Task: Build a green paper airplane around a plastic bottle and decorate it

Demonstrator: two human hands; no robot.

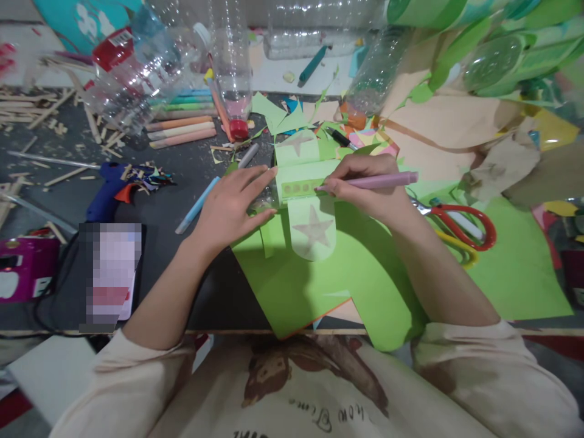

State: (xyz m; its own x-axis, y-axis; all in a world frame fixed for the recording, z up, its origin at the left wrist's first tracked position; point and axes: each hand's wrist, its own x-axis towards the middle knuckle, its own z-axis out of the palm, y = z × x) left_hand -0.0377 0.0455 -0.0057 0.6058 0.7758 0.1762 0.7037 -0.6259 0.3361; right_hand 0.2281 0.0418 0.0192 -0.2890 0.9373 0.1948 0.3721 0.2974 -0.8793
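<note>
In my right hand (365,182) is a light purple marker (387,179), its tip against a green strip (301,188) marked with a row of small round spots. That strip lies across a pale green paper craft (310,170) in front of me. A rounded flap (312,228) with a brownish star hangs from the craft's near side, and a second star flap (297,148) is on the far side. My left hand (235,204) has its fingers spread, the fingertips at the craft's left end. Under it all lies green paper (314,286).
Red-handled scissors (465,225) lie at the right. On the left are a blue glue gun (107,188), a phone (114,267) and a blue marker (198,205). Clear plastic bottles (230,61), markers (182,131) and paper scraps crowd the back. Wood sticks (36,103) litter the far left.
</note>
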